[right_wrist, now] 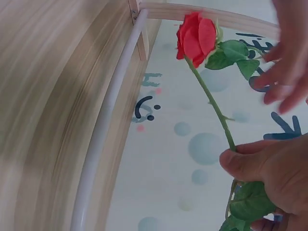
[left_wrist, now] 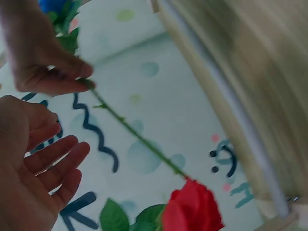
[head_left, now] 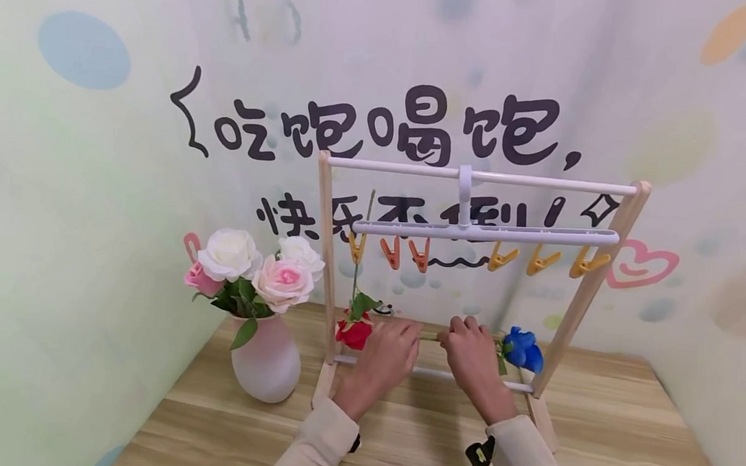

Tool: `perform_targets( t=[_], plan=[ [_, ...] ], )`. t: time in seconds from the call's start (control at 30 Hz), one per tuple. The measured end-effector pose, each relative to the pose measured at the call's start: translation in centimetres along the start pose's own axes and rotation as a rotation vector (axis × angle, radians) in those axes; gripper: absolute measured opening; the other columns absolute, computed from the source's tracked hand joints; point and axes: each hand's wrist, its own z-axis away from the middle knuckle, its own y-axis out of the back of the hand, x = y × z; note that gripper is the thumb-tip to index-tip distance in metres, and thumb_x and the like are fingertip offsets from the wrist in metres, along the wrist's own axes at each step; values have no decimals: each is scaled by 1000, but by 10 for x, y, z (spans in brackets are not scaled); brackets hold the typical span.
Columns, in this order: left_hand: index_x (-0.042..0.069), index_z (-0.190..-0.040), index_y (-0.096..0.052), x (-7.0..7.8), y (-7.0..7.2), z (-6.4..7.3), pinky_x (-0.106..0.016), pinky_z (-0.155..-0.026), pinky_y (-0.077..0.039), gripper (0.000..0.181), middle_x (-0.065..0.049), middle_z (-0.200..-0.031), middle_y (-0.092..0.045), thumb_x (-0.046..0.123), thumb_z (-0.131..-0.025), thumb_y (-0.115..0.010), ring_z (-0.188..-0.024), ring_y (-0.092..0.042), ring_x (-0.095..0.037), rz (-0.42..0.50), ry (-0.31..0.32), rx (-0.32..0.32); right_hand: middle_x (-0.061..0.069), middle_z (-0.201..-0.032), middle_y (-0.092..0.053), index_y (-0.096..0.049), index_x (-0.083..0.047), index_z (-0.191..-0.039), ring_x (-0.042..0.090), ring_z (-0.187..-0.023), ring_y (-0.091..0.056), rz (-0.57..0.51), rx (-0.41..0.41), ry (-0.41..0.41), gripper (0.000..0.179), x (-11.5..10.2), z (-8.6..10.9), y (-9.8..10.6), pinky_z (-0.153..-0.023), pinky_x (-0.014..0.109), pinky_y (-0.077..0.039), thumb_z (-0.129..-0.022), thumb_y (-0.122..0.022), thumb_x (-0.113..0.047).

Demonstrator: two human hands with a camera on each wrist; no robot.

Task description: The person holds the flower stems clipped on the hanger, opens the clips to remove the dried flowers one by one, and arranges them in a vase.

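Pale painted walls close in around a wooden table, as I see it from my station.
Across the back wall point(head_left: 366, 48) I read bold dark Chinese lettering point(head_left: 422, 128) in two rows, with a pink heart point(head_left: 643, 266) to its right and faint bubble-like spots scattered about. The left wall point(head_left: 69, 204) looks greenish-white and carries a large blue oval point(head_left: 83, 50); an orange oval point(head_left: 730, 34) sits high on the right. The light-brown tabletop point(head_left: 631, 439) shows streaky grain, under soft, fairly even light with faint shadows.
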Motion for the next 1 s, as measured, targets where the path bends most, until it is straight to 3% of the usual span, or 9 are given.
perform_targets(
  t=[0.1, 0.17, 0.33, 0.43, 0.63, 0.83, 1.0],
  plan=[
    [9, -119, -69, 2, -10, 7, -36, -90, -54, 26, -4, -115, -72, 18, -96, -64, -105, -69, -18, -5, 14, -131, 4, -79, -58, -80, -19, -84, 25, -77, -51, 21, 2, 47, 10, -2, 2, 4, -65, 36, -39, -81, -80, -9],
    [8, -121, -68, 3, -14, 11, -35, -87, -55, 27, -4, -113, -73, 19, -96, -64, -100, -70, -18, -9, 13, -172, 3, -80, -58, -80, -18, -84, 24, -78, -50, 28, 5, 77, 12, -3, 3, 6, -67, 36, -38, -81, -79, -6],
    [11, -110, -69, 9, -20, 13, -24, -64, -54, 17, 1, -92, -73, 20, -96, -66, -77, -69, -14, -30, -4, -160, 3, -80, -57, -79, -17, -84, 24, -78, -47, 17, 24, 144, 16, -6, 4, 7, -70, 37, -39, -81, -78, -1],
    [13, -105, -70, 12, -20, 13, -18, -56, -50, 13, 2, -88, -72, 20, -95, -67, -73, -68, -10, -31, 18, -157, 4, -80, -58, -80, -17, -85, 24, -79, -47, -11, 49, 171, 19, -8, 5, 7, -72, 37, -40, -81, -77, 2],
    [14, -99, -72, 15, -13, 12, -17, -57, -50, 10, 3, -85, -72, 15, -89, -74, -73, -68, -8, -29, 70, -199, 4, -82, -61, -80, -18, -88, 24, -84, -49, -56, 65, 192, 22, -12, 5, 8, -76, 38, -41, -79, -79, 2],
    [12, -102, -72, 13, -6, 15, -22, -62, -52, 20, 2, -88, -73, 6, -83, -77, -79, -69, -12, 17, 111, -254, 6, -94, -66, -79, -16, -90, 26, -94, -54, -94, 65, 195, 20, -18, 7, 5, -82, 41, -45, -79, -80, 1],
    [8, -102, -72, 9, -3, 23, -27, -64, -55, 19, -2, -90, -73, 2, -84, -73, -80, -70, -17, 60, 166, -229, 9, -107, -68, -75, -14, -98, 31, -106, -57, -107, 122, 194, 21, -21, 8, 3, -90, 49, -46, -79, -83, -8]
  ],
)
